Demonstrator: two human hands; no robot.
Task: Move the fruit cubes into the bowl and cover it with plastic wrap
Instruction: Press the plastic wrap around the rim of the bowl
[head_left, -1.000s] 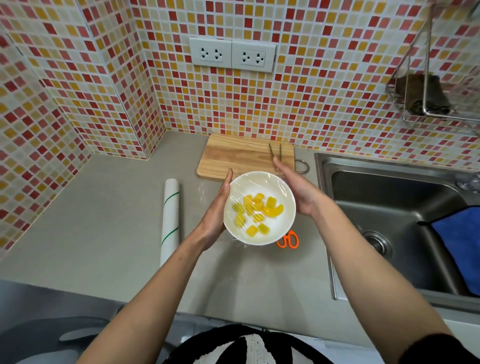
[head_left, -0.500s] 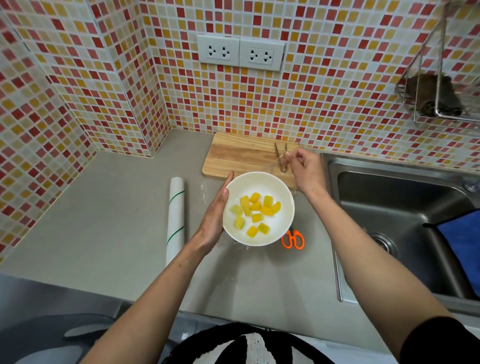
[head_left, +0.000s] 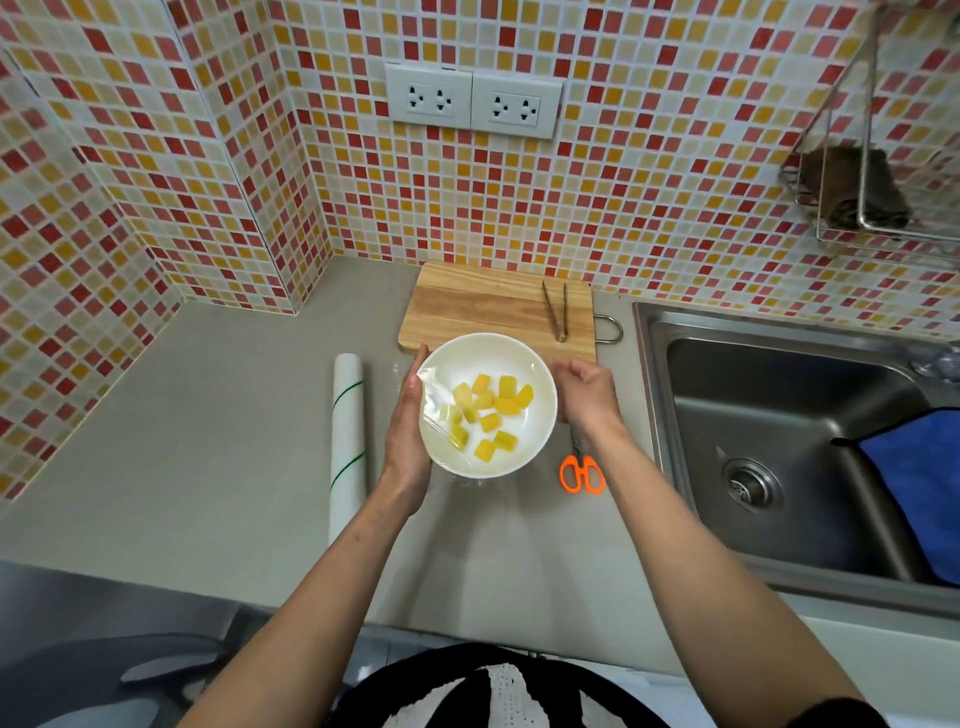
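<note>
A white bowl stands on the grey counter in front of the cutting board, holding several yellow fruit cubes. Clear plastic wrap lies over the bowl; its creases show on the left side and a bit bunches under the front rim. My left hand lies flat against the bowl's left side, pressing the wrap. My right hand is at the bowl's right rim with fingers curled; whether it pinches the wrap's edge is hidden.
The plastic wrap roll lies left of the bowl. A wooden cutting board with metal tongs sits behind. Orange scissors lie right of the bowl. The steel sink with a blue cloth is at right.
My right hand has come back from the tongs on the board to the bowl's right rim. The left hand has stayed against the bowl's left side.
</note>
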